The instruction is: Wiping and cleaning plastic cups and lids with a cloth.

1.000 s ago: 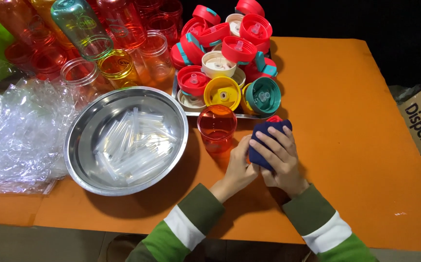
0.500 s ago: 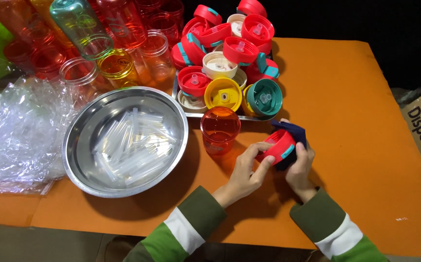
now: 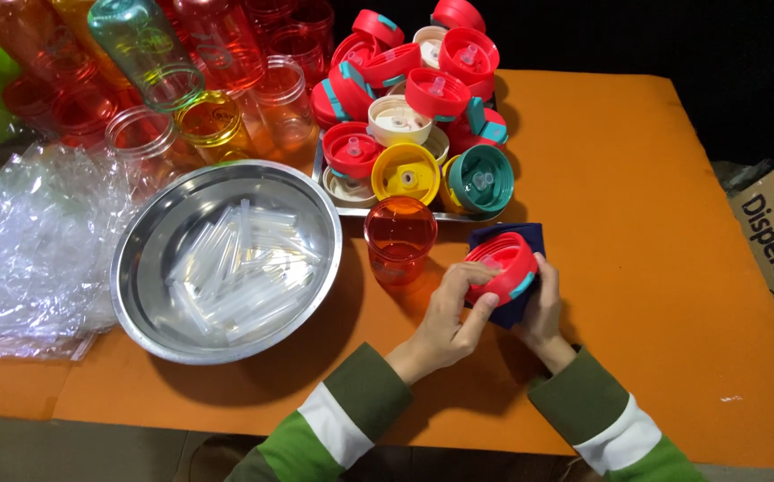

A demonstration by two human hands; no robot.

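Head view: left hand (image 3: pixel 445 317) and right hand (image 3: pixel 543 308), each grip closed around red lid (image 3: pixel 500 266) over dark blue cloth (image 3: pixel 516 308).

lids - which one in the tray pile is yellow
The yellow lid at the tray's front edge, between a red lid and a teal lid, just behind the orange cup. The rest are red, cream or teal.

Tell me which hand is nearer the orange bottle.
Left. The left hand sits just below and right of the orange bottle; the right hand lies farther right, behind the red lid.
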